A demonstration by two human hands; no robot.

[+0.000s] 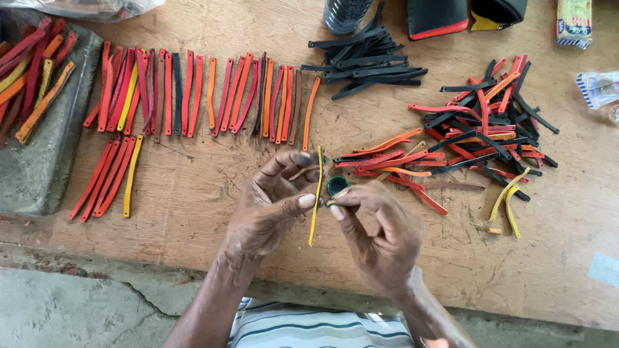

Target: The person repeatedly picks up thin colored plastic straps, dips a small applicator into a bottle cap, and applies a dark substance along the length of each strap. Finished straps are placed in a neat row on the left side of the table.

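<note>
Worn wooden table (213, 193), grey stone slab (39, 167), coloured strips (193, 93) laid out

A neat row of red and orange leather strips (193, 96) lay on the wooden worktop (193, 193), near a loose pile of black strips (364, 61).

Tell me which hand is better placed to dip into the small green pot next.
Right, probably. The right hand has its fingertips just beside the green pot, while the left hand pinches the yellow strip upright.
</note>
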